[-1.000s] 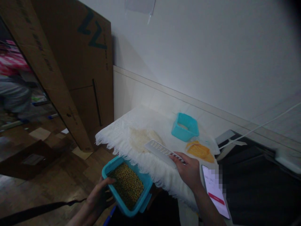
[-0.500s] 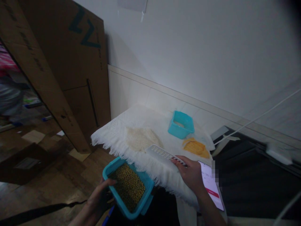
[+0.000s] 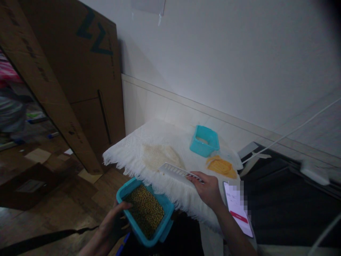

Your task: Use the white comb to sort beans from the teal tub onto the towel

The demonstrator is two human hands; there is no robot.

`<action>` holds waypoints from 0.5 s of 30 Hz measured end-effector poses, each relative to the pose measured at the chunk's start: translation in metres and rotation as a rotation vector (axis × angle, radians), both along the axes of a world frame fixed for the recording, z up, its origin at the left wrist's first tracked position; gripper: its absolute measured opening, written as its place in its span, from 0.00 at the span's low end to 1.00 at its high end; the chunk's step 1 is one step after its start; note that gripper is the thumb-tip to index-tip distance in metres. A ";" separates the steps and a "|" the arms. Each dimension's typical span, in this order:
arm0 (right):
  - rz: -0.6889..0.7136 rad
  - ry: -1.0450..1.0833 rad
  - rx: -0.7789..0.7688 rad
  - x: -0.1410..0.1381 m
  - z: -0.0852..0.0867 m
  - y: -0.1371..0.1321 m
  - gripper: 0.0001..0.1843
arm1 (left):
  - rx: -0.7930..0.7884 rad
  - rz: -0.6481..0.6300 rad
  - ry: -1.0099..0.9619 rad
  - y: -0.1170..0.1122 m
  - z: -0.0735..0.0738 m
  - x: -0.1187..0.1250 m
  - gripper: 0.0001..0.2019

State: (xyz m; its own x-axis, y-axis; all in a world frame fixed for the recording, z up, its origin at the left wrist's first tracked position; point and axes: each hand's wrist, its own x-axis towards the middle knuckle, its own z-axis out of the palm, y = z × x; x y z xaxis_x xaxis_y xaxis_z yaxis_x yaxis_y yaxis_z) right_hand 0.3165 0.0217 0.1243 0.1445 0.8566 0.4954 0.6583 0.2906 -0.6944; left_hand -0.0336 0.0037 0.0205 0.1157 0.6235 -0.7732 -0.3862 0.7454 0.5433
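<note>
My left hand [image 3: 117, 217] grips the left rim of a turquoise plastic tub [image 3: 147, 243], its thumb over the edge. Inside lie yellowish beans [image 3: 149, 209] and darker greenish ones. The tub is held just below the fringed front edge of a white tablecloth [image 3: 151, 129]. With my right hand [image 3: 209, 186] I hold the handle of a flat white slotted tool [image 3: 172, 170], fingers closed round it. The tool's blade lies low over the cloth, at the near edge of a spread pile of pale grains [image 3: 157, 154]. Whether it touches the cloth is hard to tell.
A second turquoise tub [image 3: 204, 145] with pale contents stands at the back, beside a crumpled yellow cloth [image 3: 221, 167]. A lit phone [image 3: 238, 213] lies right of my right forearm. A tall cardboard box [image 3: 93, 81] stands left; a black bag [image 3: 282, 206] lies right.
My right hand and the slotted tool have moved left along the front of the cloth, nearer the grain pile. My left hand and its tub stay nearly still.
</note>
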 end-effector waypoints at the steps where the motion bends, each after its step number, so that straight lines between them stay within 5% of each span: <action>1: 0.010 -0.003 -0.001 0.000 0.000 0.000 0.11 | -0.003 -0.001 0.000 0.001 -0.001 0.000 0.29; 15: 0.105 -0.191 0.162 0.004 0.006 -0.009 0.15 | 0.019 0.003 -0.031 0.000 -0.006 0.000 0.31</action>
State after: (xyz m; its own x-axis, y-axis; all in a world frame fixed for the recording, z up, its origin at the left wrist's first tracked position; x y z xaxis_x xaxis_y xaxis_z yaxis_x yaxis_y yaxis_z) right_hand 0.3201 0.0123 0.1306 -0.0502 0.7692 0.6370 0.7337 0.4611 -0.4990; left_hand -0.0334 0.0041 0.0146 0.1371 0.6385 -0.7573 -0.4055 0.7337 0.5452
